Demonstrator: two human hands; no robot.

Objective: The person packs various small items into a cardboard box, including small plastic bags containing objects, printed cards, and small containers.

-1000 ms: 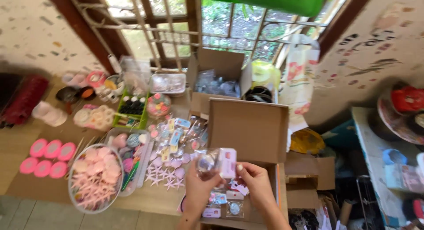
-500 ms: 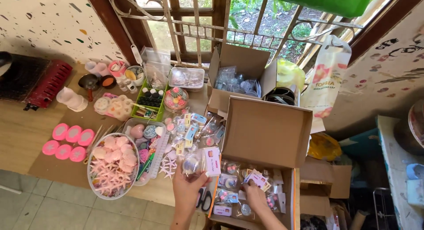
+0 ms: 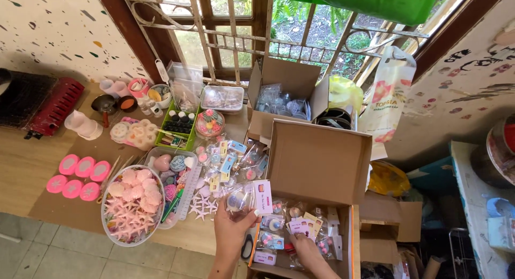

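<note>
- The left hand [image 3: 232, 228] is closed around a small clear packet [image 3: 242, 199] with a white header card, held up over the near edge of the desk [image 3: 27, 172], just beside the open cardboard box [image 3: 321, 161].
- The packet looks light and crinkly: thin slippery film around a small hard trinket, with a stiffer card top. Judging by that, the card edge is the firm place to pinch; the film would likely slide or crumple.
- The right hand [image 3: 307, 247] reaches down into the box among similar packets [image 3: 300, 225]; whether its fingers have closed on one I cannot tell.
- Counted: two hands; one packet held up; six round pink cases [image 3: 78, 174] in two rows of three near the desk's left edge.
- One round clear bowl [image 3: 115, 233] of pink star and shell pieces sits at the near edge.
- A second open box [image 3: 287, 83] of clear bags stands at the far edge by the window.
- The packets in the box and on the desk are too many and overlapped to count.
</note>
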